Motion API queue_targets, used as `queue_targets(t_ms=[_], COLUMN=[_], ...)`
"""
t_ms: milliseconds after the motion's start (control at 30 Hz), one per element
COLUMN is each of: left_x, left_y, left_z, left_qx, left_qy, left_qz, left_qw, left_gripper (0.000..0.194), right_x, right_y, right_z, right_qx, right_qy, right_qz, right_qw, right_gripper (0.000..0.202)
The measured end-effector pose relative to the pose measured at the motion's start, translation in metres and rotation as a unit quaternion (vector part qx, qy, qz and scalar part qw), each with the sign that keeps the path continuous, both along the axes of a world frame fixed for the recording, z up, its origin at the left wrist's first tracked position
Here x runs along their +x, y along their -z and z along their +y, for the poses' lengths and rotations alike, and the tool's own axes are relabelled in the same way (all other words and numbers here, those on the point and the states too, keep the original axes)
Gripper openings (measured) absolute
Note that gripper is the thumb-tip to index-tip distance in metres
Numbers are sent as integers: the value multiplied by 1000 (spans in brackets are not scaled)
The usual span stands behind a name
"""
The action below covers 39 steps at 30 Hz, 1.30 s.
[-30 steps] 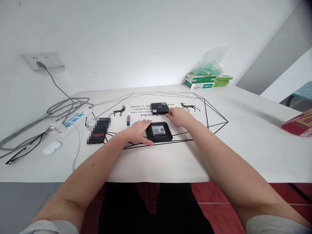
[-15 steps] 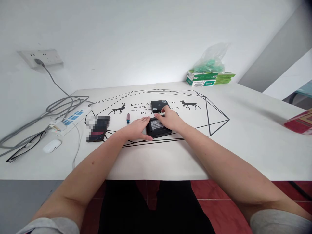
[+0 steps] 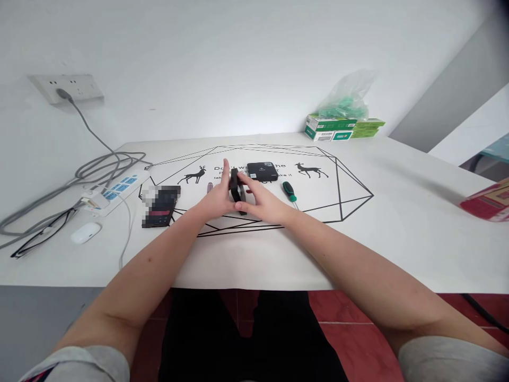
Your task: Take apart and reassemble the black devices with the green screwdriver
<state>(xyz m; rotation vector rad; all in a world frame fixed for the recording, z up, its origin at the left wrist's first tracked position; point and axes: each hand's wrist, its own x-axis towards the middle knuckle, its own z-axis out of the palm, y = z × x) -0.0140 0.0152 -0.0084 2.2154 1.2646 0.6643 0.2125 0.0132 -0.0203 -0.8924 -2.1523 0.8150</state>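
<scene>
A black square electronic device case (image 3: pixel 235 185) stands on edge between my two hands above the table. My left hand (image 3: pixel 219 199) presses its palm side to the case, with at least one finger stretched upward. From the other side, the fingers and thumb of my right hand (image 3: pixel 260 201) grip the case. Just beyond my hands, a black square cover (image 3: pixel 262 171) with a small white label lies flat. To the right of my right hand rests a green-and-black screwdriver (image 3: pixel 289 191). Another screwdriver (image 3: pixel 210 187) is partly hidden behind my left hand.
A phone (image 3: pixel 161 207), partly pixelated, lies at the left. Farther left are a power strip (image 3: pixel 123 188), coiled cables, glasses (image 3: pixel 42 233) and a white earphone case (image 3: pixel 86 232). Green boxes (image 3: pixel 330 127) with a plastic bag stand by the wall; a red package (image 3: pixel 487 201) sits right.
The device case has gone from lying flat to standing on edge between my hands. My right hand has left the cover and moved nearer. The green-and-black screwdriver is now uncovered.
</scene>
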Motion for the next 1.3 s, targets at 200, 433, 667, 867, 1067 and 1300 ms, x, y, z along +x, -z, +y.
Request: queue_targets(t_ms=[200,433,667,867,1067,1300], left_x=[-18,-21,-12,-10,-6,-2], left_y=[-16,-32,-11,4,8,9], left_z=[6,3,15,23,22,26], left_qx=[8,-16,5,25,52,63], left_qy=[-27,-91,-147,-133,-141,-140], left_qz=[14,125,229,263,241,249], left_qw=[1000,988,962,955,959,956], left_gripper=[142,136,125,101,64,10], right_x=[5,6,5,8,3,2], right_y=[17,21,25,24,20,12], right_z=[14,19,25,34,34,26], right_qx=[16,43,68,59,60,47], right_qy=[-17,29,74,127,180,174], right_qz=[-106,-174,-161,-135,-156,-214], right_qw=[994,983,982,981,969,960], right_gripper=[116,88,60,38,19,26])
